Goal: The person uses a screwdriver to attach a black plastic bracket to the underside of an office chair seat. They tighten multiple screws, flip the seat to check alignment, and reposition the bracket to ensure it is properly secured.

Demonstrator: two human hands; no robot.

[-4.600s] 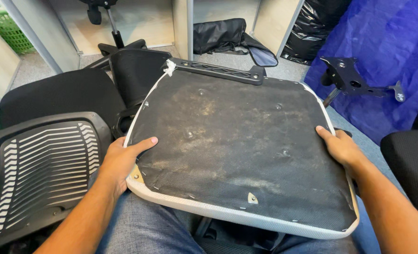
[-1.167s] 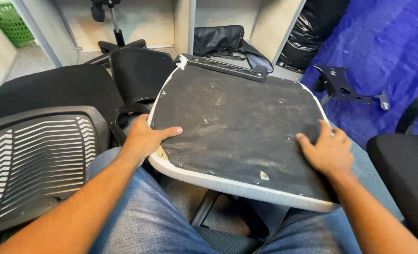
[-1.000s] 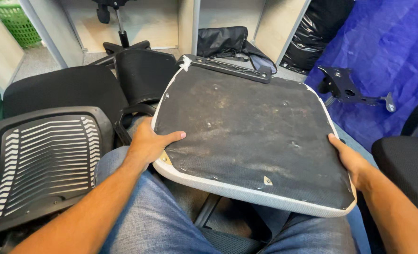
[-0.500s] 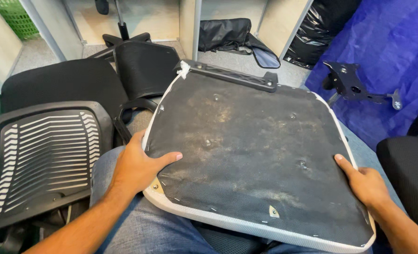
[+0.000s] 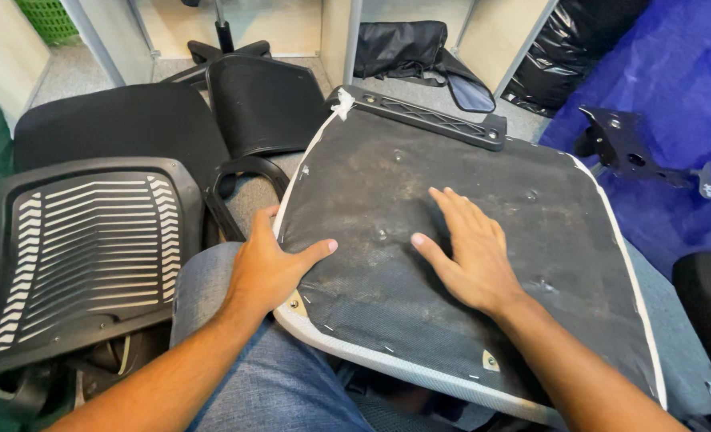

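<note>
Head view: an upturned office-chair seat pan (image 5: 531, 232) rests tilted across the person's lap, its dusty black underside fabric facing up and a white rim running round the edge. The left hand (image 5: 271, 268) grips the near left edge, thumb lying on top of the fabric and the other fingers curled under the rim, so they are mostly hidden. The right hand (image 5: 467, 252) lies flat on the middle of the fabric, palm down, fingers spread slightly and holding nothing. A black plastic bracket (image 5: 427, 118) is fixed along the far edge of the pan. The fabric appears stapled all round, with small metal corner tabs near the front edge; as far as can be judged, nothing has been pulled loose yet and the covering sits whole.

To the left, on the floor, lies a slatted black plastic backrest shell (image 5: 83, 256), and beyond it a black seat cushion (image 5: 123, 128) and a curved black shell (image 5: 263, 104). At the right, a black metal mechanism plate (image 5: 627, 148) sits on a blue tarpaulin (image 5: 675, 72).
</note>
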